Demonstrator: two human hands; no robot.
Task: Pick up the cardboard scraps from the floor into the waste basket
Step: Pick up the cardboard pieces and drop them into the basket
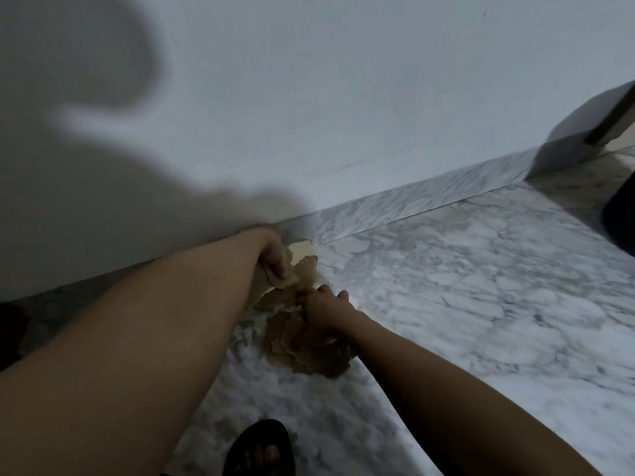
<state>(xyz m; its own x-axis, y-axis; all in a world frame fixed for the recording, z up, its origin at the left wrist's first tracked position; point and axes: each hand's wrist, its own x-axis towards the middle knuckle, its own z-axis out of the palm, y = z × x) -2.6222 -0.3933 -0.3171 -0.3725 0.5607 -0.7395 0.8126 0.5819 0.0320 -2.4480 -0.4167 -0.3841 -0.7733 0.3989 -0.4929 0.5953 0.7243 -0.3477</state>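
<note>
Clutching torn cardboard scraps [300, 250] in curled left hand [273, 259], at eleven o'clock from right hand [324, 309] laid on the floor pile [302, 352], grip unclear.

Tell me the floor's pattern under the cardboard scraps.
White marble with grey veining on the floor, best seen in the head view, right of the cardboard scraps.

cardboard scraps [305, 352] on the floor [481, 304] just before the wall [343, 97], left hand [275, 259] on them behind right hand [326, 310], foot [261, 448] nearest
</note>
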